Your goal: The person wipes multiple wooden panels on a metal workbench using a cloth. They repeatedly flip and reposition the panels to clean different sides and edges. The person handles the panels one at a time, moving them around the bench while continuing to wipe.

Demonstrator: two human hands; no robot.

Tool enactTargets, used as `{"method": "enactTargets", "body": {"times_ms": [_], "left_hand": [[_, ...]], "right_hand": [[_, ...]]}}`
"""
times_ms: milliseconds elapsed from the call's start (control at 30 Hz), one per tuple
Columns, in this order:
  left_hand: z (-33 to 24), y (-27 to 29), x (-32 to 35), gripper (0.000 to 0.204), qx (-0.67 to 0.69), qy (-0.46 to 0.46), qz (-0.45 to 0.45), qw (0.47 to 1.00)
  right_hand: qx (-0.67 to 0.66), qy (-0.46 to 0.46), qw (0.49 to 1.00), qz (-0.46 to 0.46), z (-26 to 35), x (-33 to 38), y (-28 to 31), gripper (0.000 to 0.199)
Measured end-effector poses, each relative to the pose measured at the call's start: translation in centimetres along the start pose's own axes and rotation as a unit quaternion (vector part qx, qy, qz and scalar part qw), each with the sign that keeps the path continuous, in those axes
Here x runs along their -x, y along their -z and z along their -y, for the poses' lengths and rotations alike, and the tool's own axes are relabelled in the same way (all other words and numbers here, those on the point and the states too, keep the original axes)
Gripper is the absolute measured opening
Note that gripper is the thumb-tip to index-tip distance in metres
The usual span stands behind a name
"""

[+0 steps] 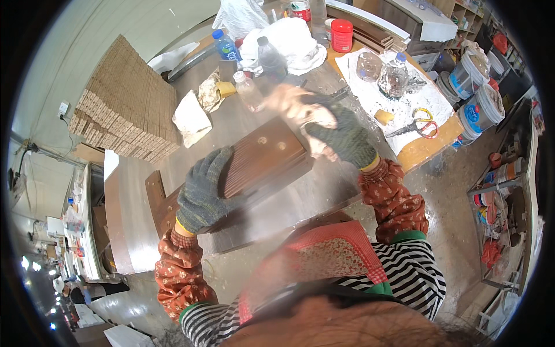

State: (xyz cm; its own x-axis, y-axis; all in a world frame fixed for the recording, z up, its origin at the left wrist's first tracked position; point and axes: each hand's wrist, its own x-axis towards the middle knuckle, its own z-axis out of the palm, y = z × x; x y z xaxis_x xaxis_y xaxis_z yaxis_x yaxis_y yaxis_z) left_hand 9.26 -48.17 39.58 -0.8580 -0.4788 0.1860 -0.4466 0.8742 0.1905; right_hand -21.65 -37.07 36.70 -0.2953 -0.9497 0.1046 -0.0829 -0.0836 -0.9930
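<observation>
A dark brown grooved wooden panel (263, 153) lies on the workbench (133, 231) in front of me. My left hand (203, 194), in a grey knit glove, presses flat on the panel's near left part. My right hand (341, 136), in a green-grey glove, is at the panel's far right end, closed around a pale crumpled cloth or sheet (289, 104) that is blurred by motion. Another brown board (159, 202) with holes sticks out from under the panel on the left.
A tall stack of pale wooden slats (130, 101) stands at the far left. Plastic bottles (225, 46), a red-lidded jar (341, 34), rags (191, 118) and a white bag crowd the bench's far end. Scissors (419, 124) lie on white paper at right. Paint buckets (480, 107) stand on the floor.
</observation>
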Motion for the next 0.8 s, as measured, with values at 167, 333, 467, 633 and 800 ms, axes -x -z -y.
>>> {"method": "enactTargets", "body": {"times_ms": [167,333,467,633,800], "left_hand": [[0.4,0.0,-0.1,0.091,-0.014,-0.036,-0.005,0.999],[0.6,-0.1,-0.1,0.092,-0.013,-0.026,0.0,1.0],[0.5,0.0,-0.1,0.096,-0.003,0.0,0.01,1.0],[0.7,0.1,-0.4,0.093,-0.021,-0.031,-0.01,0.999],[0.6,1.3,-0.4,0.081,-0.068,0.0,0.003,0.998]], "right_hand": [[0.169,0.235,0.944,0.161,-2.3,-3.7,-1.8,0.028],[0.187,0.127,0.964,0.142,-2.6,-8.7,-3.0,0.046],[0.102,0.0,0.992,0.077,-3.5,-10.2,-2.8,0.055],[0.119,0.164,0.979,0.025,-5.0,-10.2,-0.8,0.035],[0.152,0.268,0.936,0.169,-2.5,-9.6,-3.7,0.043]]}}
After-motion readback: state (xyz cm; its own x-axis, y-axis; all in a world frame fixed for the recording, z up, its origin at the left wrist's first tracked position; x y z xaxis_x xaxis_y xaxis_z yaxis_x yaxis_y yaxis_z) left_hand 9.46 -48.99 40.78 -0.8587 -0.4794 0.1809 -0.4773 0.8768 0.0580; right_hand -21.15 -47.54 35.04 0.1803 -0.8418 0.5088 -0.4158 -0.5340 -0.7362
